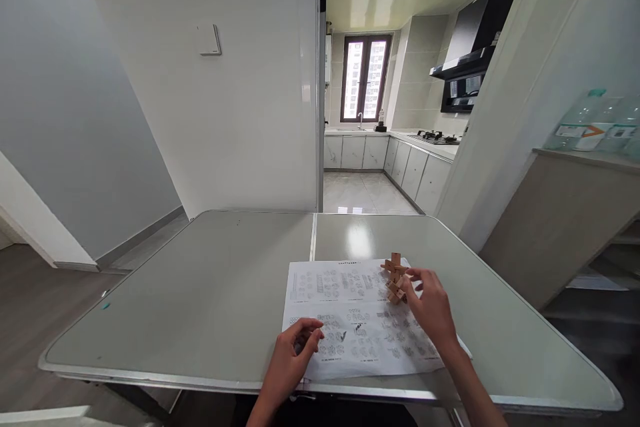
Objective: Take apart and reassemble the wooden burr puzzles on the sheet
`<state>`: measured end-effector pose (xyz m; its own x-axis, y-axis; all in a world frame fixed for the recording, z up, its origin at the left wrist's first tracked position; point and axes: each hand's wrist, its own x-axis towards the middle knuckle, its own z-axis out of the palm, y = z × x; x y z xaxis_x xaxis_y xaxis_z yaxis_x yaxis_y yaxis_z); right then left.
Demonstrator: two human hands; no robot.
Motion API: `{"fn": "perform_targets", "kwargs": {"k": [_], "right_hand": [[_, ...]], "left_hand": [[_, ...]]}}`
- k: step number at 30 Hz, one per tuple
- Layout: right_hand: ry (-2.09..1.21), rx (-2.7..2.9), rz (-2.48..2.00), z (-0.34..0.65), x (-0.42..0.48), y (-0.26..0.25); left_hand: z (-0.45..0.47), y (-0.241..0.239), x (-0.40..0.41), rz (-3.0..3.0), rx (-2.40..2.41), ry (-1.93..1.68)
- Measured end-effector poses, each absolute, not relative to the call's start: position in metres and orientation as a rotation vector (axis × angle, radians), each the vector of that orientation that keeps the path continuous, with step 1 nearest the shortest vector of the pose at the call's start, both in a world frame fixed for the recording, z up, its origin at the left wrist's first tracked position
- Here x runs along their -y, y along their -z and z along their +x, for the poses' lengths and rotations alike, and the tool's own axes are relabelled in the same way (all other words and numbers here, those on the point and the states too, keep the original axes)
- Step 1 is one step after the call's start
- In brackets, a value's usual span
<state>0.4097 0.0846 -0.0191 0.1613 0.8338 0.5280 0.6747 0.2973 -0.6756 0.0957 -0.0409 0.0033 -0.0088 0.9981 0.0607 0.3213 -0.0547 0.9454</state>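
Note:
On the right part of a printed instruction sheet (345, 340) stands a small wooden interlocking block puzzle (395, 273), made of several notched light-brown sticks that cross each other. My right hand (430, 303) reaches in from the right, its thumb and index finger pinched at the puzzle's right side. The exact grip is partly hidden by the fingers. My left hand (293, 357) rests over the sheet's lower left corner, fingers loosely curled and thumb apart from them, with nothing visible in it. The sheet carries rows of small line drawings and a fold across its middle.
The pale folding table (200, 293) has a metal rim and a centre seam. A small teal bit (106, 306) lies near its left edge. A white wall (250, 113) rises beyond, beside a kitchen doorway. Water bottles (580, 123) stand on a ledge at right.

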Motion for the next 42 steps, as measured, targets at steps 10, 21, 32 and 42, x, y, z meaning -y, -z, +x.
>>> {"fn": "perform_targets", "kwargs": {"k": [10, 21, 32, 42], "right_hand": [[-0.147, 1.672, -1.779, 0.427, -0.133, 0.03], [-0.21, 1.685, -1.642, 0.425, -0.151, 0.028], [-0.581, 1.388, -1.222, 0.378, -0.101, -0.022], [-1.276, 1.383, -0.898, 0.309, -0.038, 0.0]], "left_hand": [[0.097, -0.005, 0.042, 1.483, -1.434, -1.087], [0.097, -0.006, 0.042, 1.47, -1.443, -1.095], [0.097, -0.007, 0.042, 1.47, -1.414, -1.107], [0.096, 0.001, 0.039, 1.376, -1.324, -1.222]]}}
